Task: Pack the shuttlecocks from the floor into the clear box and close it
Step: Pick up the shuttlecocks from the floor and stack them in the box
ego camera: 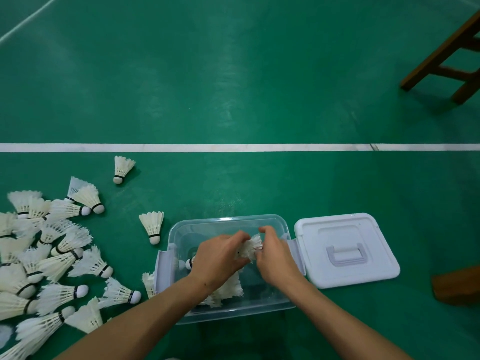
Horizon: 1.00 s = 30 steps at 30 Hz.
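Spreading across the whole view, the green court floor (233,74) is carrying a white line (233,147), with wooden furniture legs (441,55) standing at the upper right. At the lower left, a large pile of shuttlecocks (46,258) is lying loose and waiting to be collected, with two strays (122,168) (153,226) sitting apart between pile and box. The clear box (228,311) is standing open at lower centre, with only a few shuttlecocks lying in it as far as can be seen; its white lid (348,249) is resting flat on the floor just beside its right wall. Above the box, the left hand (218,258) and right hand (275,255) are both curling their fingers round one held shuttlecock (250,246), apparently lowering it inside. Judging from the count on the floor, packing is only beginning: most shuttlecocks are remaining outside, and the lid is not yet fitted.
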### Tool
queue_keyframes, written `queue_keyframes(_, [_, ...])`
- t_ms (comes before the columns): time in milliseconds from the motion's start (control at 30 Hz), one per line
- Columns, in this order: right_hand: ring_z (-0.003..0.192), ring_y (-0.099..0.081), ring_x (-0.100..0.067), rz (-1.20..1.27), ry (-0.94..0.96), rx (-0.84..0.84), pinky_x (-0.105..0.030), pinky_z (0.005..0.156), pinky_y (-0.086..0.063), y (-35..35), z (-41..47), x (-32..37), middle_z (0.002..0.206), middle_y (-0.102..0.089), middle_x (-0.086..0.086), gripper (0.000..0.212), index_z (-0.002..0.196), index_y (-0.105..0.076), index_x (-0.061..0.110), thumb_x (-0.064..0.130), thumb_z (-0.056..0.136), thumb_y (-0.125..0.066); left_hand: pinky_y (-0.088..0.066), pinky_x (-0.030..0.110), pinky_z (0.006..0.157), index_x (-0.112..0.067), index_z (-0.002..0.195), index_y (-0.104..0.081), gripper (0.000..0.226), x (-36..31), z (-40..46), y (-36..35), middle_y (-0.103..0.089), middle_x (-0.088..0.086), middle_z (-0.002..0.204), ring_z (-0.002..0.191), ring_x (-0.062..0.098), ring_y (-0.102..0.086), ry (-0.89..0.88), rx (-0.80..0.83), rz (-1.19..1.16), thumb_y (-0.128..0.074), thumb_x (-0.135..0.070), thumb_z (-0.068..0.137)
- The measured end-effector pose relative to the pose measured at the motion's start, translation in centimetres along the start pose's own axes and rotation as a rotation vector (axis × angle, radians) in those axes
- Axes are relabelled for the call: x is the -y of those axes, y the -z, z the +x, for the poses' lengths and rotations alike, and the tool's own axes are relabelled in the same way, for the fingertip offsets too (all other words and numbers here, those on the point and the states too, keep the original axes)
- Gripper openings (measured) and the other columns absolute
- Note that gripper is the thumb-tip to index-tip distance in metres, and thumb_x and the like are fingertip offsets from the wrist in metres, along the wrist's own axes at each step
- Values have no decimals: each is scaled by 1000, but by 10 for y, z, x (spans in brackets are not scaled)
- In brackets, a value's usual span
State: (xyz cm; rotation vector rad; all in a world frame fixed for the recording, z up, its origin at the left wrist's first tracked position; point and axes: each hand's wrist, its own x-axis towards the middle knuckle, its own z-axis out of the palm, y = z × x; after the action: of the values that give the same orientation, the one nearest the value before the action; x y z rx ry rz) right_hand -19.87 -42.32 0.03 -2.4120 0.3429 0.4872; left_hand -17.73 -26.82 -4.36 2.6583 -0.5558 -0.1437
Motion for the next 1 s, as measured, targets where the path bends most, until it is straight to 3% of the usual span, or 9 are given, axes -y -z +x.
queue_keyframes(100, [106, -65, -29, -32, 9, 20, -42, 89, -55, 17, -13, 5, 121, -65, -11, 68, 158, -24, 18, 2, 100, -56, -53, 31, 75, -38, 133, -56, 48, -1, 6, -4, -75, -10, 115, 104, 15, -70, -12, 19, 50, -71, -54, 90])
queue_keyframes(167, [112, -64, -25, 22, 46, -51, -39, 95, -54, 33, -22, 3, 128, -66, -6, 61, 157, -30, 21, 5, 102, -52, -51, 32, 76, -37, 136, -54, 50, -2, 9, -6, -75, -9, 116, 107, 17, -69, -21, 37, 70, -70, -55, 91])
queue_keyframes(300, [95, -68, -3, 221, 39, -137, -22, 77, -54, 53, -27, -9, 114, -68, 11, 47, 141, -47, 28, 17, 99, -64, -52, 35, 78, -36, 138, -44, 58, -2, 16, -11, -72, -10, 125, 110, 20, -69, -4, 67, 76, -69, -57, 91])
queue_keyframes(400, [86, -69, 2, 229, 32, -161, -15, 68, -51, 55, -21, -16, 105, -70, 14, 48, 136, -52, 29, 19, 94, -72, -52, 34, 78, -33, 137, -46, 57, -4, 17, -14, -72, -8, 126, 111, 21, -68, 3, 58, 66, -71, -56, 90])
queue_keyframes(600, [80, -71, 1, 259, 40, -184, -36, 77, -64, 56, -18, -19, 100, -73, 14, 46, 130, -56, 32, 19, 91, -76, -55, 35, 90, -30, 143, -49, 69, -4, 10, -7, -66, -8, 138, 121, 18, -65, -13, 3, -6, -75, -59, 86])
queue_keyframes(700, [82, -69, 6, 234, 78, -191, -33, 77, -63, 60, -20, -17, 99, -73, 14, 43, 129, -56, 33, 21, 92, -75, -59, 32, 89, -30, 137, -54, 70, -8, 1, 13, -71, -12, 128, 112, 10, -69, 55, -111, -164, -78, -64, 80])
queue_keyframes(833, [80, -70, 3, 172, 152, -166, -32, 77, -61, 66, -22, -3, 97, -73, 16, 41, 127, -58, 34, 23, 92, -75, -62, 28, 77, -30, 128, -58, 67, -10, -17, 54, -73, -18, 109, 96, -2, -70, 204, -242, -586, -87, -57, 74])
queue_keyframes(1000, [81, -71, 1, 97, 324, -86, -35, 77, -61, 62, -18, 42, 94, -74, 17, 37, 122, -60, 37, 25, 91, -76, -63, 29, 73, -26, 126, -62, 61, 12, -39, 97, -75, -16, 107, 95, 2, -73, 257, -393, -705, -91, -45, 75])
